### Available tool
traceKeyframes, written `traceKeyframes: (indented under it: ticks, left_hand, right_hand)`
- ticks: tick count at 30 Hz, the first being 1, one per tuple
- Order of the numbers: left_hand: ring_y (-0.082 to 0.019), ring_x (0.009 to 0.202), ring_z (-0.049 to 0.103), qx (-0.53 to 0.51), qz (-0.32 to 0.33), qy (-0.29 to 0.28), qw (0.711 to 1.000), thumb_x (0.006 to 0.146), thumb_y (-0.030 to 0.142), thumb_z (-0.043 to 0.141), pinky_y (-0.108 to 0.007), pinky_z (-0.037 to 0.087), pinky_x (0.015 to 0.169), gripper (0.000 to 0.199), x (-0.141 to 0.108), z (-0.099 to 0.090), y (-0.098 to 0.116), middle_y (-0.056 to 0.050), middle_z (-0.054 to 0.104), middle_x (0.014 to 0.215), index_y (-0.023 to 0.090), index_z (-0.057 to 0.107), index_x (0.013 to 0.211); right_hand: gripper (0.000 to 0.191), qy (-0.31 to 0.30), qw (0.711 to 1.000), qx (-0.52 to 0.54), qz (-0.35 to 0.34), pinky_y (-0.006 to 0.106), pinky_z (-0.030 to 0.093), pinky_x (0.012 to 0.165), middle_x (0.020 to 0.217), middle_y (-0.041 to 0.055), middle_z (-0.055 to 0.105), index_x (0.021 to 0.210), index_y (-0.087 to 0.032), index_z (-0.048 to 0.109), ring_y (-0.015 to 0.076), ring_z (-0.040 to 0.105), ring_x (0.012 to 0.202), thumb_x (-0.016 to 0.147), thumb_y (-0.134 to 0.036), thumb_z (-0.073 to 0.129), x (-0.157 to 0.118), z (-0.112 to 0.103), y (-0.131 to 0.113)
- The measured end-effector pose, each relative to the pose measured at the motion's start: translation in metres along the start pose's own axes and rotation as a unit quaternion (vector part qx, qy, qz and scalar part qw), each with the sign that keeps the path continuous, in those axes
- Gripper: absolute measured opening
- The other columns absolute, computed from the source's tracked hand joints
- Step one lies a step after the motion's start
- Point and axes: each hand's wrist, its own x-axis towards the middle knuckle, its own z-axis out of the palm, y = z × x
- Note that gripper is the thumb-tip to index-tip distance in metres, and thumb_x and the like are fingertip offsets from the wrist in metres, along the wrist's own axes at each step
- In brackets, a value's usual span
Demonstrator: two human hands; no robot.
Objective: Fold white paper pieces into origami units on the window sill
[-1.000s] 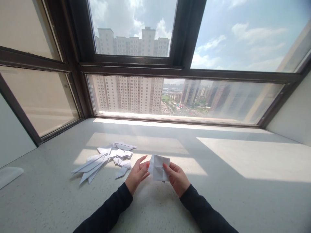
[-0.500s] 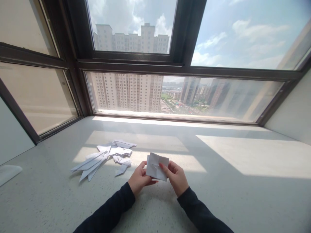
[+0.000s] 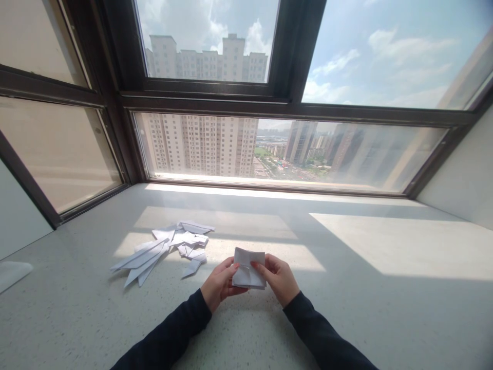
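Note:
Between my two hands is a small square of folded white paper [image 3: 248, 276], several layers thick, with crease lines crossing on its face. My left hand [image 3: 221, 282] grips its left edge, the thumb on top and the fingers underneath. On the opposite edge, my right hand [image 3: 280, 277] pinches the square with its thumb on the face; its other fingers are partly hidden behind the paper. To the left of my hands, a loose pile of folded white paper pieces [image 3: 154, 257] lies on the speckled white sill [image 3: 346, 318], some long and pointed, others small.
A dark-framed window [image 3: 269, 105] rises behind the sill, with tall buildings outside. At the far left edge lies a white flat object [image 3: 14, 273], partly out of view. Bands of sunlight cross the stone surface.
My left thumb has come up from below onto the paper's face. The paper square has turned slightly and now sits straighter between both hands. The pile on the sill is unchanged.

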Motion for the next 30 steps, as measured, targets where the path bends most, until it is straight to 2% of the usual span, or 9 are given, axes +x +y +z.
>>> traceKeyframes:
  ticks: [3,11,14,16,18,21,24,28,30]
  left_hand:
    - [-0.014,0.07,0.056,0.02,0.008,0.017,1.0,0.066,0.041,0.058,-0.031,0.046,0.068,0.042,-0.001,0.002,0.0,-0.003,0.056,0.079,0.017,0.05,0.099]
    - [-0.016,0.072,0.058,0.059,0.023,0.021,0.998,0.06,0.036,0.066,-0.033,0.046,0.07,0.046,0.001,0.001,-0.004,-0.003,0.06,0.075,0.016,0.046,0.097]
    - [-0.017,0.067,0.059,0.087,0.032,0.052,0.994,0.058,0.035,0.067,-0.033,0.047,0.065,0.044,0.002,0.0,-0.002,-0.002,0.061,0.071,0.017,0.046,0.092]
    - [-0.018,0.068,0.059,0.099,0.043,0.064,0.992,0.058,0.036,0.066,-0.032,0.047,0.063,0.043,0.002,-0.001,-0.001,-0.002,0.062,0.07,0.017,0.045,0.09]
    - [-0.018,0.067,0.059,0.101,0.058,0.058,0.991,0.058,0.037,0.066,-0.031,0.047,0.062,0.044,0.002,0.0,-0.001,-0.002,0.061,0.069,0.017,0.044,0.091]
    - [-0.014,0.058,0.056,0.112,0.094,0.04,0.989,0.059,0.038,0.065,-0.026,0.045,0.057,0.047,0.003,0.0,-0.006,0.001,0.059,0.061,0.017,0.042,0.095]
    - [-0.012,0.053,0.055,0.165,0.117,0.019,0.979,0.063,0.038,0.062,-0.024,0.043,0.054,0.056,0.005,-0.002,-0.009,0.003,0.056,0.056,0.016,0.038,0.108]
    - [-0.018,0.072,0.059,0.294,0.156,0.036,0.942,0.074,0.034,0.049,-0.031,0.046,0.066,0.052,0.005,-0.016,0.01,-0.005,0.063,0.076,0.016,0.031,0.119]
    - [-0.02,0.088,0.056,0.413,0.207,0.102,0.881,0.076,0.029,0.043,-0.034,0.043,0.076,0.044,0.004,-0.032,0.029,-0.01,0.061,0.094,0.016,0.035,0.117]
  right_hand:
    - [0.025,-0.006,1.0,-0.015,-0.003,0.025,0.036,0.05,0.058,0.0007,0.055,0.068,-0.015,0.059,0.0133,0.046,0.054,0.067,-0.04,0.056,0.0,0.0,0.0]
    - [0.026,-0.01,0.999,-0.038,0.001,0.024,0.033,0.047,0.052,-0.0027,0.047,0.068,-0.017,0.056,0.0111,0.041,0.049,0.066,-0.043,0.056,-0.003,0.003,0.001]
    - [0.032,0.038,0.999,-0.012,0.0,0.022,0.033,0.045,0.059,-0.0024,0.048,0.08,-0.018,0.056,0.0106,0.042,0.049,0.061,-0.043,0.061,-0.003,0.005,-0.002]
    - [0.044,0.073,0.997,0.009,0.006,0.022,0.035,0.045,0.067,-0.0012,0.05,0.094,-0.02,0.053,0.0107,0.044,0.051,0.057,-0.043,0.064,-0.003,0.006,-0.002]
    - [0.051,0.055,0.998,0.018,0.022,0.022,0.036,0.045,0.072,0.0,0.053,0.099,-0.02,0.051,0.0115,0.047,0.054,0.055,-0.042,0.065,-0.003,0.007,-0.001]
    - [0.039,-0.027,0.999,0.007,0.035,0.023,0.038,0.047,0.068,0.0011,0.057,0.087,-0.017,0.058,0.0136,0.049,0.057,0.057,-0.042,0.064,-0.002,0.008,0.004]
    - [0.027,-0.025,0.999,-0.001,0.025,0.024,0.038,0.048,0.065,0.0018,0.059,0.067,-0.016,0.062,0.0153,0.05,0.059,0.057,-0.041,0.064,-0.001,0.007,0.007]
    - [0.024,0.028,0.999,0.016,0.028,0.024,0.037,0.047,0.067,0.0027,0.06,0.062,-0.017,0.062,0.0171,0.051,0.062,0.056,-0.04,0.064,0.001,0.001,0.006]
    - [0.024,0.036,0.998,0.024,0.039,0.025,0.037,0.047,0.067,0.0033,0.061,0.066,-0.017,0.063,0.0179,0.052,0.062,0.056,-0.039,0.064,0.003,-0.002,0.006]
